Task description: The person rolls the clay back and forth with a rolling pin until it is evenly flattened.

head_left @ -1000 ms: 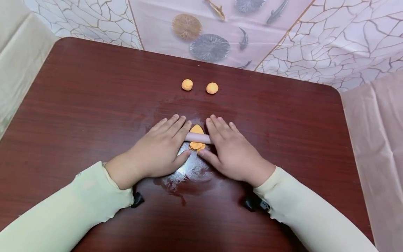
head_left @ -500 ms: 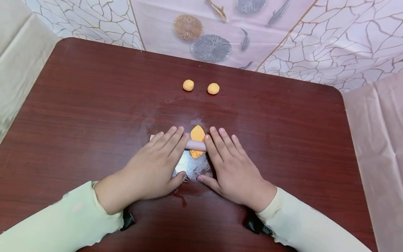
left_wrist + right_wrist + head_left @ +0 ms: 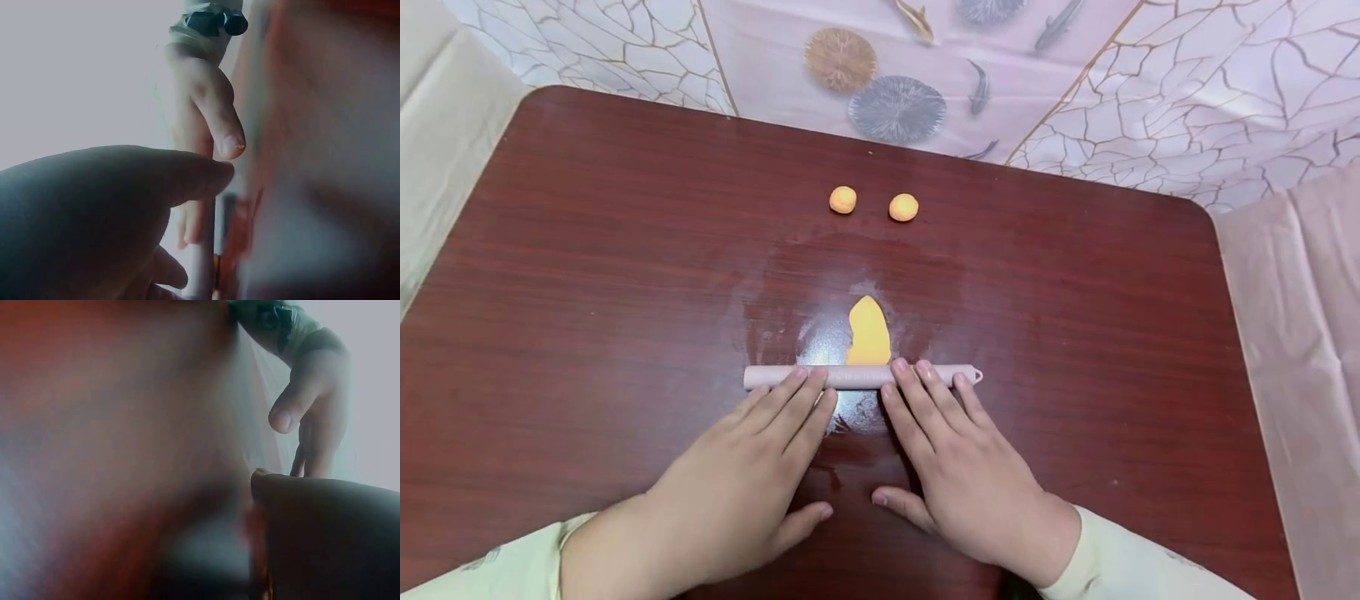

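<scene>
A pale pink rolling pin (image 3: 857,377) lies crosswise on the table in the head view. Straight fingers of my left hand (image 3: 737,475) rest on its left part, and those of my right hand (image 3: 973,467) on its right part, near the end with a small loop. Both thumbs point inward, apart from the pin. Just beyond the pin a flattened piece of orange-yellow dough (image 3: 869,332) lies on the table, its near edge at the pin. In the dim left wrist view, my left hand (image 3: 94,212) shows close up; the right wrist view is mostly blurred.
Two small orange-yellow dough balls (image 3: 842,200) sit side by side farther back on the dark red-brown table (image 3: 625,225). A wet, shiny smear surrounds the dough. Patterned cloth (image 3: 880,67) hangs behind the table's far edge.
Both hands have moved toward the body, rolling the pin nearer across the dough. More of the dough shows, looking longer and flatter, and the pin's ends are now uncovered.
</scene>
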A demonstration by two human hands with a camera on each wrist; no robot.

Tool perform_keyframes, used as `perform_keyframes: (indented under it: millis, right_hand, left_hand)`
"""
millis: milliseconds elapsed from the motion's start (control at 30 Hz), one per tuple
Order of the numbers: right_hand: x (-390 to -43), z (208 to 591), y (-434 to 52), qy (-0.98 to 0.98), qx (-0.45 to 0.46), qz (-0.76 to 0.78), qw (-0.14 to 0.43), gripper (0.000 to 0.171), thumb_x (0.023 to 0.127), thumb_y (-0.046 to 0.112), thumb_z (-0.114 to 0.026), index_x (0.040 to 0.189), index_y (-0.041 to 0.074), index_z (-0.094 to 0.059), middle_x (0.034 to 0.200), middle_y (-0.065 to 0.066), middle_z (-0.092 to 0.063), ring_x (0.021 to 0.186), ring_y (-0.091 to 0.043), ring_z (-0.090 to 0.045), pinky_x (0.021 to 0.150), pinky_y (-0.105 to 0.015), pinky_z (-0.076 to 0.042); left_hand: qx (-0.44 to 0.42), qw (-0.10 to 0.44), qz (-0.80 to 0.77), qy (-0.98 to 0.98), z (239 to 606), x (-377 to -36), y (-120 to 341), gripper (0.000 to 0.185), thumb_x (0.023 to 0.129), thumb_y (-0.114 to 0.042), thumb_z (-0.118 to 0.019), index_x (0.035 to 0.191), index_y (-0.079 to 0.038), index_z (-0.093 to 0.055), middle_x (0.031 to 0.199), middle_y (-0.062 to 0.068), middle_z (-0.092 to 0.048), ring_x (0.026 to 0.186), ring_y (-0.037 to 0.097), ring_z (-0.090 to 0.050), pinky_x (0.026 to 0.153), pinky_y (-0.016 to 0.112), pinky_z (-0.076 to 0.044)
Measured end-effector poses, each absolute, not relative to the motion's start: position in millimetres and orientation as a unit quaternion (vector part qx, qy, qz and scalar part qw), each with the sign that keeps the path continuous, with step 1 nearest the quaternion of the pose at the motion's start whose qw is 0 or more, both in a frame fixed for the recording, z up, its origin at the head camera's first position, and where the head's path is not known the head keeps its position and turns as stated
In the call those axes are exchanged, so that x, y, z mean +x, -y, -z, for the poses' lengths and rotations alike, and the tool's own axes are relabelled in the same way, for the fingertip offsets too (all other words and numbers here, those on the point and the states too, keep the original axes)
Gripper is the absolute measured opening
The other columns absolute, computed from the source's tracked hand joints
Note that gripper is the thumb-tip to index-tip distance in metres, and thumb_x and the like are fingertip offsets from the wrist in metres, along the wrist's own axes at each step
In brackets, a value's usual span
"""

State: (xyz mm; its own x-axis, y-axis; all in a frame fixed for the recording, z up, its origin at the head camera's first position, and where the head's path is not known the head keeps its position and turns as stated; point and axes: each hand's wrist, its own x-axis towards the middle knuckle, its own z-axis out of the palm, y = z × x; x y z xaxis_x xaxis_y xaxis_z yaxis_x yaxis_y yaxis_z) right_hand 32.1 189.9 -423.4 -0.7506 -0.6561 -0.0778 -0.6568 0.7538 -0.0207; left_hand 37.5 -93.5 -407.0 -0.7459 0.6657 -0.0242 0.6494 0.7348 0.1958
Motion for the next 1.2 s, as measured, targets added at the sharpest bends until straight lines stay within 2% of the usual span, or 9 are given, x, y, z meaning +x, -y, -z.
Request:
perform_keyframes:
  millis: [167, 400, 533, 767, 867, 1200]
  right_hand:
    - [50, 421, -192, -0.935, -0.352, 0.005, 0.042, 0.103, 0.096, 0.076, -0.053, 0.168, 0.008, -0.022, 0.178, -0.012, -0.010, 0.164, -0.032, -0.014, 0.126, -0.064, -0.025]
    - [54, 422, -190, -0.936, -0.348, 0.028, 0.030, 0.107, 0.094, 0.074, -0.060, 0.167, 0.005, -0.023, 0.177, -0.016, -0.012, 0.163, -0.035, -0.017, 0.124, -0.064, -0.031]
    - [47, 424, -186, -0.942, -0.334, 0.019, 0.037, 0.107, 0.095, 0.075, -0.056, 0.168, 0.005, -0.021, 0.177, -0.019, -0.007, 0.163, -0.038, -0.014, 0.125, -0.065, -0.027]
    - [32, 430, -181, -0.947, -0.317, 0.017, 0.054, 0.107, 0.096, 0.080, -0.048, 0.169, 0.009, -0.014, 0.178, -0.018, 0.000, 0.165, -0.039, -0.005, 0.127, -0.067, -0.019]
    - [27, 431, -182, -0.946, -0.320, 0.020, 0.055, 0.108, 0.095, 0.081, -0.047, 0.169, 0.009, -0.013, 0.178, -0.018, 0.001, 0.165, -0.039, -0.004, 0.126, -0.068, -0.018]
    - [1, 433, -182, -0.946, -0.320, 0.035, 0.042, 0.111, 0.093, 0.085, -0.045, 0.170, 0.011, -0.010, 0.178, -0.015, 0.001, 0.165, -0.037, -0.005, 0.127, -0.068, -0.016]
  left_hand:
    - [0.358, 0.054, -0.081, -0.928, 401, 48, 93, 0.098, 0.093, -0.068, -0.064, 0.162, -0.003, -0.038, 0.169, 0.018, -0.036, 0.158, 0.034, -0.034, 0.123, 0.055, -0.038]
    - [0.355, 0.055, -0.085, -0.929, 406, 50, 92, 0.099, 0.094, -0.069, -0.062, 0.163, -0.003, -0.035, 0.172, 0.017, -0.031, 0.161, 0.033, -0.028, 0.122, 0.060, -0.037]
    - [0.341, 0.049, -0.100, -0.933, 413, 43, 92, 0.103, 0.094, -0.071, -0.061, 0.165, -0.005, -0.030, 0.175, 0.014, -0.023, 0.163, 0.033, -0.019, 0.121, 0.066, -0.035]
    - [0.324, 0.067, -0.101, -0.938, 422, 33, 91, 0.109, 0.095, -0.078, -0.053, 0.168, -0.006, -0.018, 0.177, 0.012, -0.010, 0.165, 0.031, -0.006, 0.124, 0.065, -0.028]
    - [0.314, 0.075, -0.100, -0.941, 424, 31, 90, 0.110, 0.095, -0.080, -0.049, 0.169, -0.007, -0.016, 0.178, 0.012, -0.007, 0.166, 0.030, -0.004, 0.125, 0.064, -0.027]
    - [0.293, 0.070, -0.097, -0.948, 430, 10, 87, 0.112, 0.093, -0.082, -0.049, 0.169, -0.008, -0.013, 0.178, 0.014, -0.006, 0.166, 0.031, -0.004, 0.129, 0.066, -0.014]
